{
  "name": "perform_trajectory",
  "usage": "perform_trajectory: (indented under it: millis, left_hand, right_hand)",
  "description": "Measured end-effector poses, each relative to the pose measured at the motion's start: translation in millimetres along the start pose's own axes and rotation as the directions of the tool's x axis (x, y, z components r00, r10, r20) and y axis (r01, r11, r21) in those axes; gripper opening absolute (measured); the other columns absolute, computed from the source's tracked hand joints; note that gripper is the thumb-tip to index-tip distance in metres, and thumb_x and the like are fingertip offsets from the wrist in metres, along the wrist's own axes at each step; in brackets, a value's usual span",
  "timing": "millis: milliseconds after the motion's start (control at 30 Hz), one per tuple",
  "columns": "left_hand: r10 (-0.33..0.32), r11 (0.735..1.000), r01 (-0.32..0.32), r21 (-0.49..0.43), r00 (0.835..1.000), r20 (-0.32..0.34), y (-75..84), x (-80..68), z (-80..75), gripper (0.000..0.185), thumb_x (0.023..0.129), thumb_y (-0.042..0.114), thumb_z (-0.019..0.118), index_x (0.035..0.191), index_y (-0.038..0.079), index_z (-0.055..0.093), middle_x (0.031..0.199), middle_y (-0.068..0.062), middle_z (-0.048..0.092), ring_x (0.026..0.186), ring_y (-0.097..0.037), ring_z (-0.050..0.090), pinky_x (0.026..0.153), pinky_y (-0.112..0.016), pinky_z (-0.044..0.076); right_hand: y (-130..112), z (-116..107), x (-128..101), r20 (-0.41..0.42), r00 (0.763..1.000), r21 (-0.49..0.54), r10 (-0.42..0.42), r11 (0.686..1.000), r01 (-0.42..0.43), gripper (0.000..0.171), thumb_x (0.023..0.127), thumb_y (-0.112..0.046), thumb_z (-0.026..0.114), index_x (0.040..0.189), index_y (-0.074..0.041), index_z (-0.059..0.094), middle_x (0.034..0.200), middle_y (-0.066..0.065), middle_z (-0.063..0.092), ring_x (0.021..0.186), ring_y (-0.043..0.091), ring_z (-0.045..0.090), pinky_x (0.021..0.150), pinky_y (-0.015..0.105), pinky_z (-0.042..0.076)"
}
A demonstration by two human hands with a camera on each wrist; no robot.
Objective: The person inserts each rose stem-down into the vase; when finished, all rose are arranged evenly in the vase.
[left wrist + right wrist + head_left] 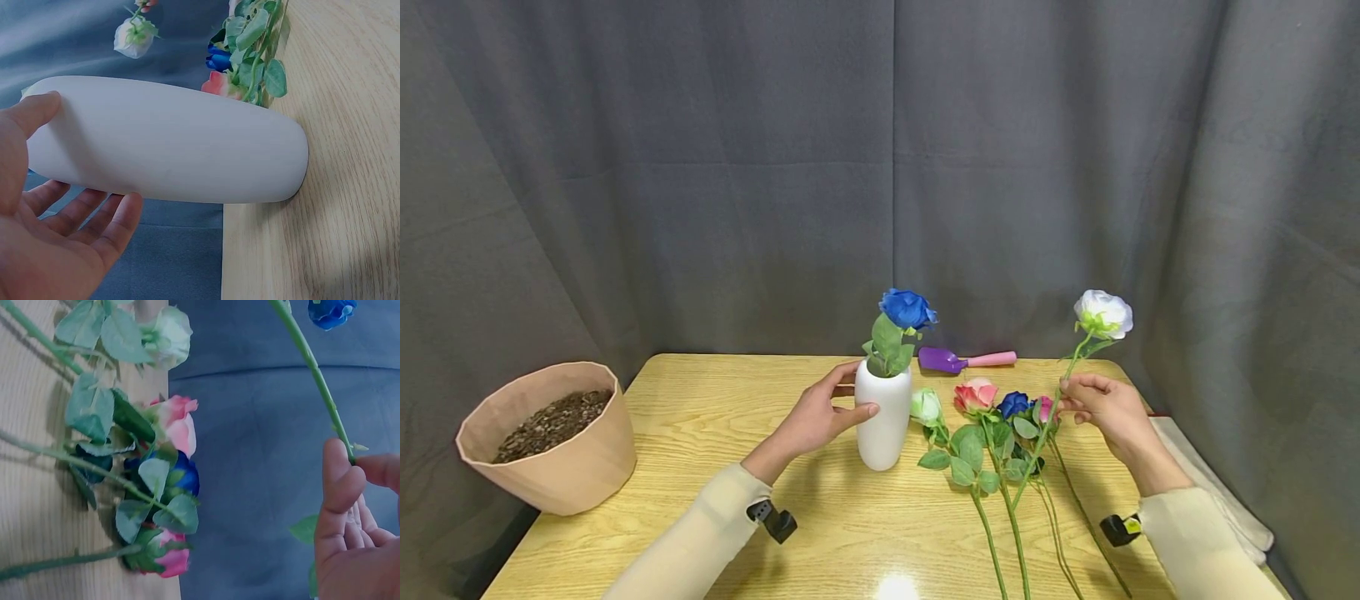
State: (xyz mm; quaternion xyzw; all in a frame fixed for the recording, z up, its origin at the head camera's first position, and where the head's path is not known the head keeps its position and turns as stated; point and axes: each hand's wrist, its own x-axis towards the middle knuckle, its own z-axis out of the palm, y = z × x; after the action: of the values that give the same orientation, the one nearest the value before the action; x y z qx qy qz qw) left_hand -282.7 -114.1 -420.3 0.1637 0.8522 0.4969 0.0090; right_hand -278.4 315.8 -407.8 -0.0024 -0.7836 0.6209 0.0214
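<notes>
A white vase stands on the table with a blue rose and its green leaves rising from its mouth. My left hand grips the vase from the left near its top; in the left wrist view the thumb lies on one side and the fingers on the other. My right hand pinches the stem of a white rose, its bloom up above the hand. In the right wrist view that green stem runs between thumb and finger, while the white bloom is outside that view.
Several roses lie right of the vase: a pale green one, a coral one, a blue one and a pink one. Behind is a purple trowel. A soil-filled pot is at left, a folded cloth at right.
</notes>
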Motion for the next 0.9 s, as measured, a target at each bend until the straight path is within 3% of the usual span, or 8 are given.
perform_trajectory:
  millis: [233, 500, 900]
  left_hand:
    - [0.0, 1.0, 0.0, 0.003, 1.0, -0.001, -0.8, 0.1, 0.1, 0.077, 0.087, 0.042, 0.077, 0.151, 0.022, 0.04, 0.141, -0.004, 0.056, 0.13, -0.027, 0.057, 0.096, -0.043, 0.057]
    - [0.008, 1.0, -0.008, -0.004, 1.0, 0.003, -1.1, 0.3, 0.5, 0.077, 0.087, 0.042, 0.077, 0.151, 0.022, 0.04, 0.141, -0.004, 0.056, 0.13, -0.027, 0.057, 0.096, -0.043, 0.057]
    - [0.005, 1.0, -0.005, 0.0, 1.0, 0.001, -0.5, -0.5, -0.1, 0.077, 0.087, 0.043, 0.077, 0.151, 0.022, 0.04, 0.141, -0.004, 0.056, 0.13, -0.027, 0.057, 0.096, -0.043, 0.057]
  right_hand:
    - [-7.5, 9.1, -2.4, -0.014, 1.0, 0.064, -0.012, 0.998, 0.013, 0.007, 0.096, -0.023, 0.068, 0.097, -0.017, 0.067, 0.084, -0.015, 0.072, 0.074, 0.001, 0.07, 0.062, 0.022, 0.055]
    - [-15.4, 19.7, -1.8, 0.001, 0.998, 0.143, -0.056, 0.988, 0.055, 0.01, 0.098, -0.018, 0.065, 0.103, -0.011, 0.061, 0.082, -0.012, 0.071, 0.074, 0.003, 0.07, 0.063, 0.022, 0.057]
    - [-31.9, 37.3, 1.0, -0.037, 0.998, 0.262, -0.058, 0.963, 0.066, 0.004, 0.1, -0.017, 0.061, 0.1, -0.012, 0.06, 0.085, -0.014, 0.072, 0.074, 0.001, 0.071, 0.061, 0.016, 0.053]
